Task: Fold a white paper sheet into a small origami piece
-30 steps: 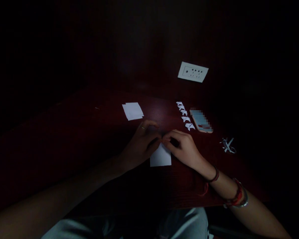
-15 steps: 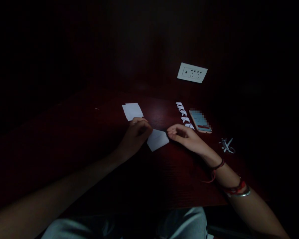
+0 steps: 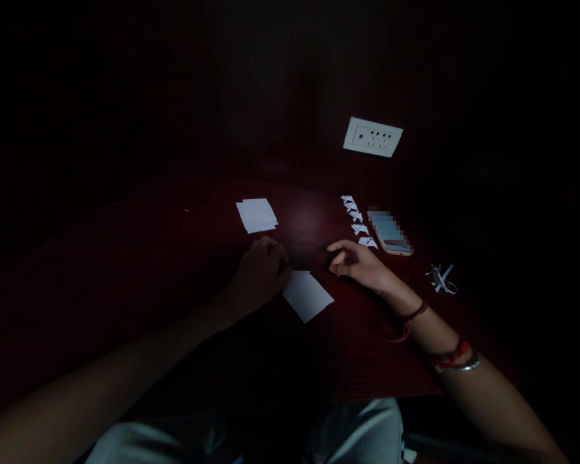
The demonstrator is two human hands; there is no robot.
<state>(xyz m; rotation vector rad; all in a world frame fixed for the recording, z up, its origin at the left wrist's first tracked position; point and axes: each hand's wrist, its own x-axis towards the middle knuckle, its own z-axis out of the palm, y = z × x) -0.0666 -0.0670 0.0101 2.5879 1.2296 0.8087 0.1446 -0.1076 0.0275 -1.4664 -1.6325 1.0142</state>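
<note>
A white sheet of paper lies slanted near the middle of the dark red table, its upper left edge at my left hand. The fingers of my left hand are closed on that edge. My right hand hovers a little to the right of the sheet, apart from it, with fingers loosely curved and spread and nothing between them. Beyond my left hand rests a small stack of white paper squares. Small folded white paper pieces stand in a row past my right hand.
A phone lies right of the folded row. Farther right is a small tangle of white strips. A white socket panel is on the dark surface behind. The table's front edge runs above my legs.
The paper has turned and come nearer to me, and it looks more opened out. My left hand has moved slightly down with it, while my right hand has drawn a little away.
</note>
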